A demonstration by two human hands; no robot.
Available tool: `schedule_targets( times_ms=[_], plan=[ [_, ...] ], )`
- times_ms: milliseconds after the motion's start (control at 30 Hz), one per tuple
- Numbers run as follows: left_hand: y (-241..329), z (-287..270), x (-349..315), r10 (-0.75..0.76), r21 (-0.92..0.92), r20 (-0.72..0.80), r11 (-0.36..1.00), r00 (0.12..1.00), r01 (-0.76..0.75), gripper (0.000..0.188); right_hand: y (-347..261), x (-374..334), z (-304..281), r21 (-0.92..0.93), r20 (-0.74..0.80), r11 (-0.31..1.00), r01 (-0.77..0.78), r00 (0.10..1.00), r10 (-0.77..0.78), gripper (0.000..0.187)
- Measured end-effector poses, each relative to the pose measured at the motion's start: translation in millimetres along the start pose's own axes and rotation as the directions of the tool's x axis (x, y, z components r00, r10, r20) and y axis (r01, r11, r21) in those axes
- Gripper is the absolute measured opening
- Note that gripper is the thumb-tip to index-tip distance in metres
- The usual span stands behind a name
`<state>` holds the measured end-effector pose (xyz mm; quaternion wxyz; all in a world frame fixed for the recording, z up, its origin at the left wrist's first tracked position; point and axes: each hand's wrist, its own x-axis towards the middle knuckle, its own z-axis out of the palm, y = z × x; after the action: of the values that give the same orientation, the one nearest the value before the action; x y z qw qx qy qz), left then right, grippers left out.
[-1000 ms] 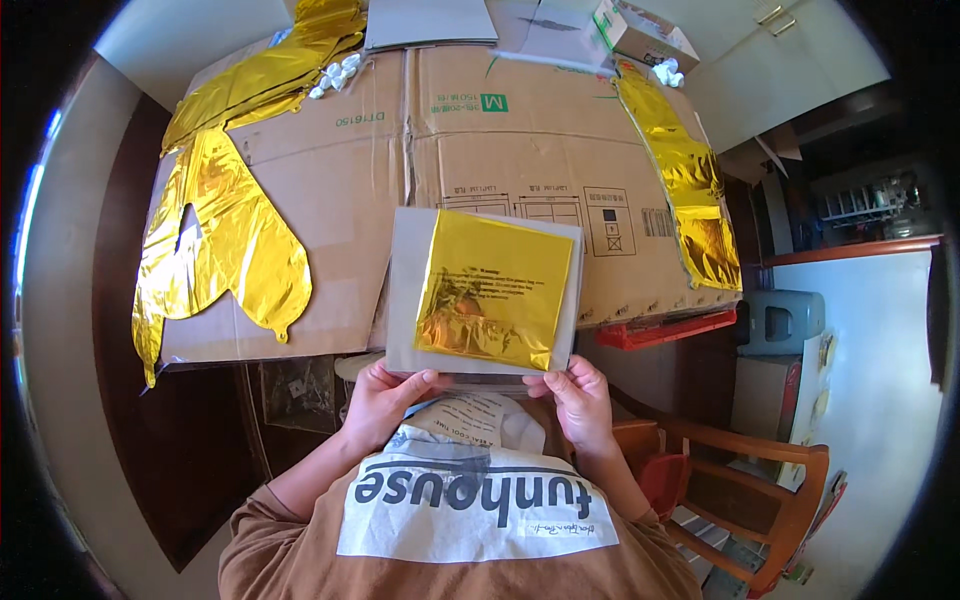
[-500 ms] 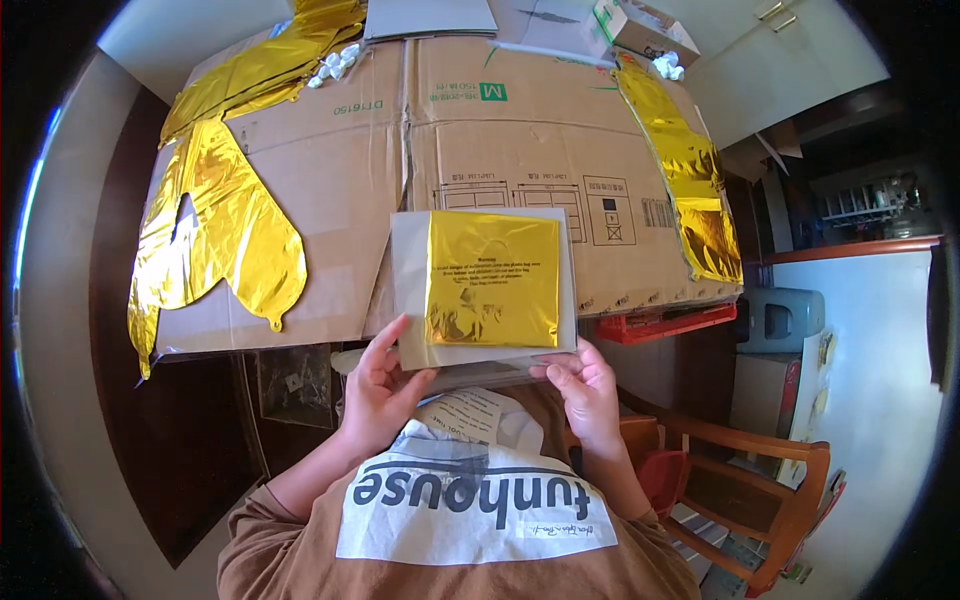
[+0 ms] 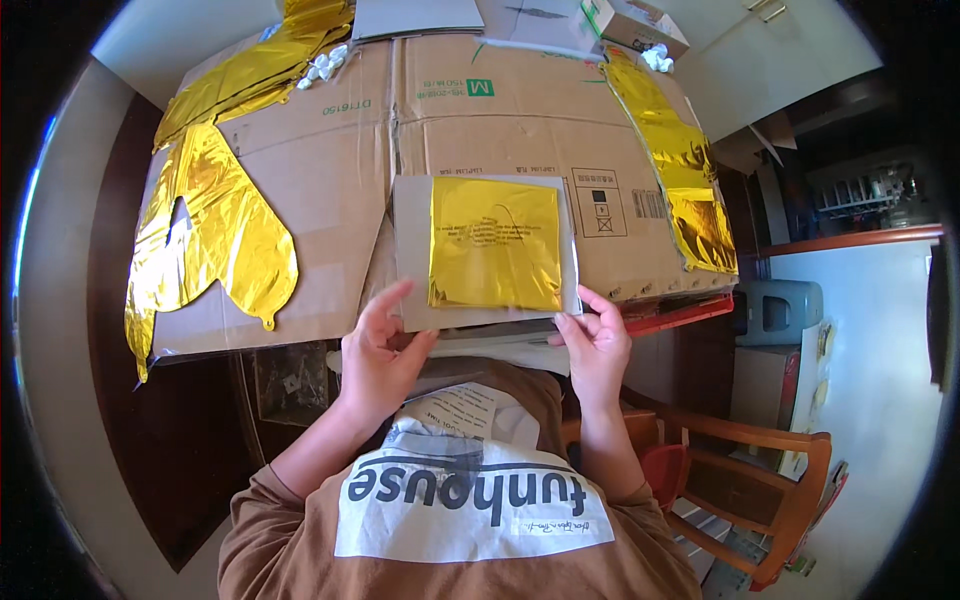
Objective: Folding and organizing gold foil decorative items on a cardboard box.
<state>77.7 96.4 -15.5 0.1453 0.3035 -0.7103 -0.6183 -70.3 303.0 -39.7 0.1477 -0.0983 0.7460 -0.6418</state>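
A folded gold foil balloon lies flat against a pale grey card, seemingly inside a clear printed plastic bag. The card is over the near edge of the cardboard. At its lower right corner, my right hand pinches the card between thumb and forefinger. My left hand is beside the lower left corner, thumb and forefinger spread apart around it; no firm grip shows there. Whether its curled lower fingers touch the underside is hidden.
Flattened cardboard covers the table. Gold foil balloons lie on it at left and right. At the back are crumpled white pieces, a grey sheet and a small box. A wooden chair stands to my right.
The card with the folded gold balloon has moved forward, farther over the cardboard. My right hand has risen with it, and my left thumb and forefinger are spread at its corner.
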Motion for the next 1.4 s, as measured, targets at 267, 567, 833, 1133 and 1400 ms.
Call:
schedule_targets(
  times_ms=[267,567,833,1133,1400],
  plan=[
    [18.8,-8.4,10.8,0.338,0.778,0.140,0.544,0.931,-0.314,0.070,12.7,6.5,1.6,-0.323,-0.056,0.931,0.170,0.979,-0.198,0.039],
    [-10.1,-0.7,43.7,0.680,0.419,0.287,0.545,0.675,-0.727,0.035,-6.9,-5.1,7.5,-0.763,0.160,0.344,0.548,0.675,-0.720,0.033],
    [-17.3,0.3,45.6,0.748,0.367,0.244,0.518,0.617,-0.773,0.023,-12.0,-16.5,50.1,-0.581,0.489,0.301,0.756,0.620,-0.614,0.048],
    [-21.5,0.0,44.9,0.752,0.447,0.293,0.438,0.590,-0.780,0.022,-1.4,-18.9,55.6,-0.663,0.560,0.259,0.703,0.695,-0.451,0.056],
    [-20.2,-0.2,43.8,0.749,0.453,0.307,0.427,0.587,-0.782,0.020,-2.5,-19.8,52.1,-0.647,0.575,0.264,0.716,0.684,-0.449,0.052]
  ],
)
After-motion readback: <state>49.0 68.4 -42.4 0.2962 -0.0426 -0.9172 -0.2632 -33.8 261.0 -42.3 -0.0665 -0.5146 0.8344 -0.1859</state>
